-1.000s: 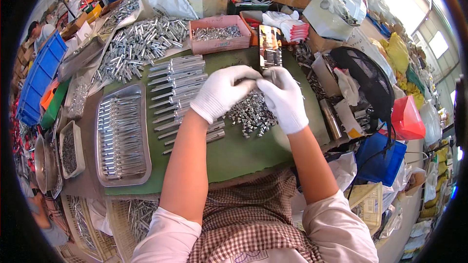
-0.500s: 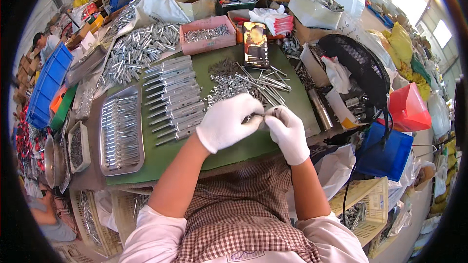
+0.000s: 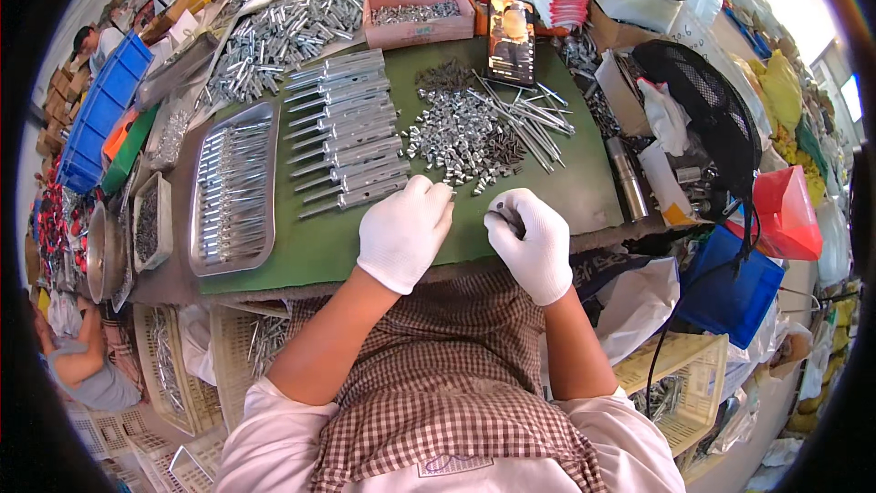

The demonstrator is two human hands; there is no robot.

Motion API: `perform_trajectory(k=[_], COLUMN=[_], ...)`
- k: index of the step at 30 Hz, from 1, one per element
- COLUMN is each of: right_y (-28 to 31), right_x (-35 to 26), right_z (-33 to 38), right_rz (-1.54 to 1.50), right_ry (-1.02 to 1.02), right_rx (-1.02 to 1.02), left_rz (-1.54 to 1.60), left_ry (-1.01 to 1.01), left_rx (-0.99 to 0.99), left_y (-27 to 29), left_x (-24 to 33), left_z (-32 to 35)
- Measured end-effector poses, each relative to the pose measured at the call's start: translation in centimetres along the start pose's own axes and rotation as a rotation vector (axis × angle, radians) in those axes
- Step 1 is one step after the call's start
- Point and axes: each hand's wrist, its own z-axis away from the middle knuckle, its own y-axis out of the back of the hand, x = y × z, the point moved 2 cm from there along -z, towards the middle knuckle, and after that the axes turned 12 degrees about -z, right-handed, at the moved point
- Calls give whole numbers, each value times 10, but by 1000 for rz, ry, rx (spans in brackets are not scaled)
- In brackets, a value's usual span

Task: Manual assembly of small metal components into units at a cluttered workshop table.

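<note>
Over green worktop (image 3: 589, 196), curling R grip (image 3: 534, 246) round small dark bits (image 3: 510, 216), hiding state of L grip (image 3: 404, 233), poss. risking drops thru gloved fumbling.

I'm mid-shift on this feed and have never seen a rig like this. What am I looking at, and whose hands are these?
There is no robot: one person is working in white gloves. The view comes from the left of two wide fisheye cameras on their head, looking down, so straight edges bend. The left hand and right hand are apart above the near edge of a green mat. Ahead lie small silver parts, loose thin rods and a phone; to the left, a row of metal tubes and a metal tray. Both hands are curled; what they hold, if anything, is too small to tell.
</note>
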Motion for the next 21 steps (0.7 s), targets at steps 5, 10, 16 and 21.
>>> perform_trajectory(k=[5, 10, 16, 21], right_y=[0, -2, -4, -3], right_x=[3, -3, 1, 3], right_z=[2, 1, 0, -1], right_rz=[-6, 50, 120, 265], right_ry=[-25, 9, 126, 138], right_rx=[10, -82, -119, -14], left_rz=[161, 403, 382, 208], left_ry=[192, -52, -59, 22], left_rx=[-4, 27, 12, 48], left_y=[-3, 11, 12, 10], left_x=[-4, 2, 4, 4], left_z=[2, 5, 5, -8])
